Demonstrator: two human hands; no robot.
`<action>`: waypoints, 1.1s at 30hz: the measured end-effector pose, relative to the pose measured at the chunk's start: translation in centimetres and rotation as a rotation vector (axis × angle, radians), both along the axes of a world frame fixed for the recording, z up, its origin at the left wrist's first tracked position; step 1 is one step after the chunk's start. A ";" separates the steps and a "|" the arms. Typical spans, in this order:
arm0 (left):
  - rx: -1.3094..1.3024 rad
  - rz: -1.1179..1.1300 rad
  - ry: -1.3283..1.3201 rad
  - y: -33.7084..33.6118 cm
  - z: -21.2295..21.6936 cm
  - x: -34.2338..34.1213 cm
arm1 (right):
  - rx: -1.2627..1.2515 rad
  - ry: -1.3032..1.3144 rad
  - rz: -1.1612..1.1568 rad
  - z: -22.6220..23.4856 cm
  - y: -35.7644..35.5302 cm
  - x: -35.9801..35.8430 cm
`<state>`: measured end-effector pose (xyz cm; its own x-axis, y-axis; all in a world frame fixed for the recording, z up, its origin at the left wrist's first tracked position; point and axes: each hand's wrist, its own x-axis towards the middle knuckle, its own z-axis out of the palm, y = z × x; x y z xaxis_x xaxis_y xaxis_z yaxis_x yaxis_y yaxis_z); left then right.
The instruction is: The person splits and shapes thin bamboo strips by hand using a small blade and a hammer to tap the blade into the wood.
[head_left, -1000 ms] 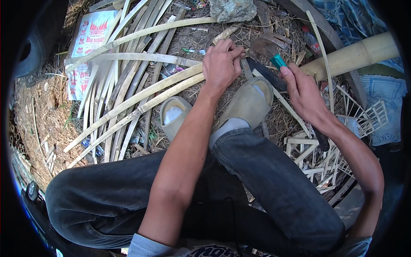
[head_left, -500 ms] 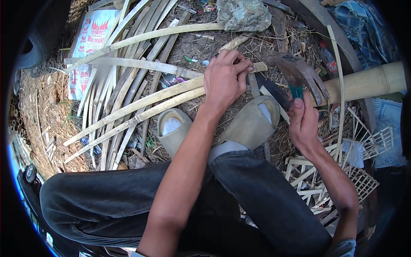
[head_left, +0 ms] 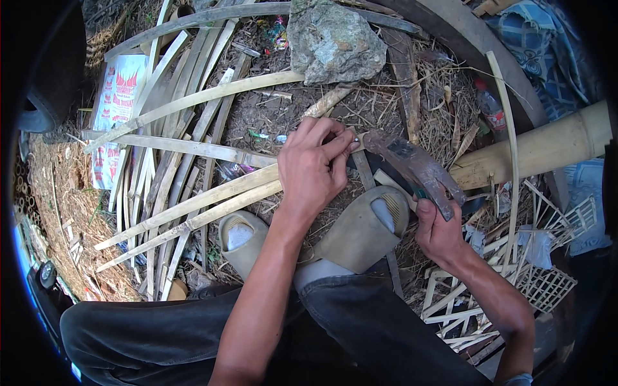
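Observation:
My right hand (head_left: 444, 235) is closed round the green handle of a rusty claw hammer (head_left: 412, 164). The hammer's head is beside the fingertips of my left hand (head_left: 313, 164). That hand is closed in a pinch on a small nail (head_left: 356, 139) over the ends of two pale bamboo strips, and the hand hides most of the joint. One bamboo strip (head_left: 199, 204) runs out to the left from under the hand, and a second bamboo strip (head_left: 193, 223) lies just nearer. A dark flat bar lies below the fingertips, partly hidden.
Many split bamboo slats (head_left: 174, 151) are heaped at the left, beside a printed sheet (head_left: 119, 116). A big rock (head_left: 335, 42) is at the far side. A thick bamboo pole (head_left: 534, 151) lies at right, above lattice pieces (head_left: 544, 283). My sandalled foot (head_left: 360, 231) is below the hands.
The hammer has swung down and left, its head now near my left fingertips. In the picture, both hands, the strips and the ground sit lower and slightly further left.

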<state>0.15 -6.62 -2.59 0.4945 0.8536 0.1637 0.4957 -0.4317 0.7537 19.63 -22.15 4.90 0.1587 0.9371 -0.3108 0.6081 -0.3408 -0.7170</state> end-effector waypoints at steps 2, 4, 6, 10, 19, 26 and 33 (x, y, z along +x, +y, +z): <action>0.025 -0.018 -0.013 -0.5 -0.3 -0.1 | 0.045 0.063 -0.012 0.1 -0.2 -0.4; 0.041 -0.024 0.005 -0.6 -0.6 -0.3 | 0.017 0.113 -0.055 0.3 0.0 -0.7; 0.056 -0.029 0.021 -0.7 -0.6 -0.4 | -0.037 0.130 -0.100 0.5 0.3 -0.7; 0.093 -0.053 0.031 -0.7 -0.8 -0.5 | -0.004 0.103 -0.065 0.3 0.5 -1.1; 0.088 -0.065 -0.015 -0.6 -0.6 -0.5 | 0.034 0.037 0.027 -0.3 -0.4 -0.8; 0.084 -0.048 -0.003 -0.7 -0.4 -0.6 | 0.067 -0.014 0.039 -0.5 0.1 -0.8; 0.066 -0.058 -0.042 -0.6 -0.8 -1.3 | -0.143 -0.002 -0.004 0.5 0.5 -1.4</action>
